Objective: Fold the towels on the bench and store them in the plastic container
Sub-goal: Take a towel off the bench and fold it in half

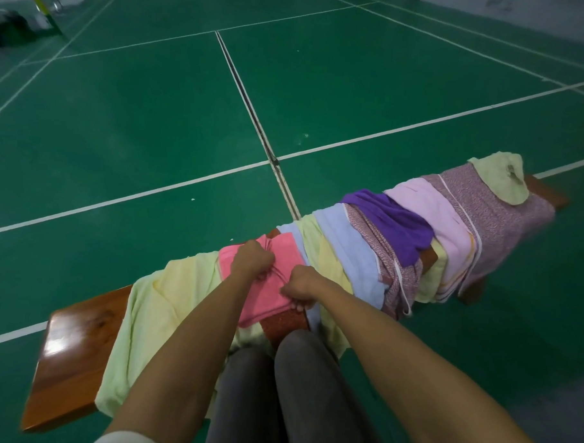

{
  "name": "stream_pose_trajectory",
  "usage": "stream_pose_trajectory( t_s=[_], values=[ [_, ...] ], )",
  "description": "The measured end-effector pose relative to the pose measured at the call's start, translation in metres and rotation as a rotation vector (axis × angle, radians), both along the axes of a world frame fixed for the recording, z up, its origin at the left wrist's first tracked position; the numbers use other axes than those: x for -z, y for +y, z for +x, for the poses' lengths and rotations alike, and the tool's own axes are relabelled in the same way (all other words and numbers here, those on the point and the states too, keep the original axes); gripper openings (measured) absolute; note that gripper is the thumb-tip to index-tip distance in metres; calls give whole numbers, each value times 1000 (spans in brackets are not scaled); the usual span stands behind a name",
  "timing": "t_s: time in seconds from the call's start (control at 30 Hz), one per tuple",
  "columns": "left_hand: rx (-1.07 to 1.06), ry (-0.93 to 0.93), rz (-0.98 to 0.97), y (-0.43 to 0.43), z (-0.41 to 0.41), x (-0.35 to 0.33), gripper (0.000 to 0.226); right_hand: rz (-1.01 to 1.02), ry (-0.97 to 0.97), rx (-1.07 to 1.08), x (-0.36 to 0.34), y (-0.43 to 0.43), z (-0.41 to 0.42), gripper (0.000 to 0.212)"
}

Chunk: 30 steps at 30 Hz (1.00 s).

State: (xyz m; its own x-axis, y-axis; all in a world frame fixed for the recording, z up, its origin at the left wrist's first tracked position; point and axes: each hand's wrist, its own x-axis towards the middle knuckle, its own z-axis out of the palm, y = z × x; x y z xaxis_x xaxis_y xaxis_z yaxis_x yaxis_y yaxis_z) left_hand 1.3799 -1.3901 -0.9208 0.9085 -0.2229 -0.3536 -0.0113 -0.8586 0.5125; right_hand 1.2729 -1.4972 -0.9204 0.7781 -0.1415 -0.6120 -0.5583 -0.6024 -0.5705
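From the head view, both hands are bunched into the pink towel (pixel 264 287) on the wooden tabletop (pixel 77 352): the left hand (pixel 252 260) has its fingers curled tight round a gathered fold at the towel's far part, and the right hand (pixel 297 288) pinches the cloth near its close edge, knuckles up. Just left of the left fingers a pale yellow towel (pixel 160 302) drapes over the tabletop; right of the right fingers lie light blue (pixel 349 254), purple (pixel 394 225) and pale pink (pixel 441 221) towels, overlapping.
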Motion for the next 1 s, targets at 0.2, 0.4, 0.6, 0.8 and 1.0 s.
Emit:
stream_pose_trajectory(
  t_s=[0.2, 0.4, 0.6, 0.8, 1.0],
  values=[
    [5, -36, -11, -11, 11, -15, 24, 206, 45, 56, -11, -21, 0, 21],
    [31, -55, -4, -31, 7, -29, 18, 227, 79, 56, -20, -49, -5, 26],
    [91, -53, 44, -51, -5, -21, 26, 191, 156, 53, -13, -61, -12, 36],
    [93, -49, 68, -53, -3, 7, 51, 86, 111, 53, -5, -56, -13, 29],
    [29, -177, 108, -40, -9, -7, 42, -127, -131, 85, -10, -41, 0, 34]
  ],
)
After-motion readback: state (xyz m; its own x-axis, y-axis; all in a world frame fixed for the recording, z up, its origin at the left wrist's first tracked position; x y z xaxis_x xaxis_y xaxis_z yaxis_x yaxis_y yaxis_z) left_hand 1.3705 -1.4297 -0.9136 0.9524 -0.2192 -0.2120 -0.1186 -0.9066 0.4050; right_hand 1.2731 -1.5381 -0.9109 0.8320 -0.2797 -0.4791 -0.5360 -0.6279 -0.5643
